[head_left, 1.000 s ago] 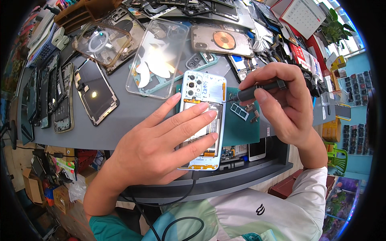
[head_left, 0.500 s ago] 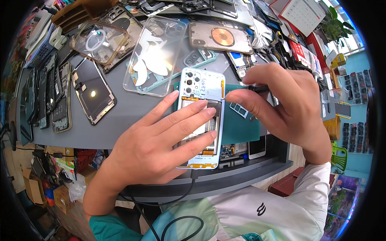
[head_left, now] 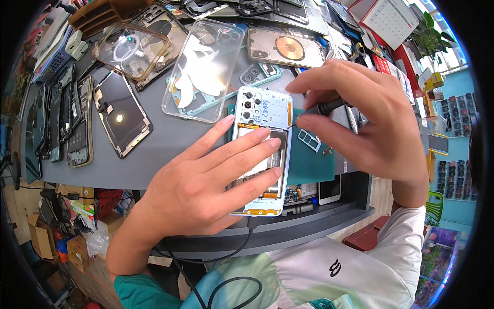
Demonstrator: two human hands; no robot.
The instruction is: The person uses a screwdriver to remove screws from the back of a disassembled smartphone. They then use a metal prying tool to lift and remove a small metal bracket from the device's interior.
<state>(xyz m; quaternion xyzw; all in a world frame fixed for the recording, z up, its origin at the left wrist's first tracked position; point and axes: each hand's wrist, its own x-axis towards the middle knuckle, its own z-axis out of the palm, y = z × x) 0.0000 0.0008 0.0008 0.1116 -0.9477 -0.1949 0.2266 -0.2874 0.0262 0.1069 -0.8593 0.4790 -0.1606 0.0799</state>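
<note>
Left hand flat, fingers spread, pressing opened phone, right hand pinching black screwdriver, tip at phone's edge

In the middle of the frame an opened phone with its back removed lies on a grey table, partly over a teal mat. The left hand rests flat on the phone, fingers spread across its lower half. The right hand, at the centre right, pinches a black screwdriver whose tip meets the phone's right edge. A clear phone case lies above, and a dark screen panel sits at the left.
</note>
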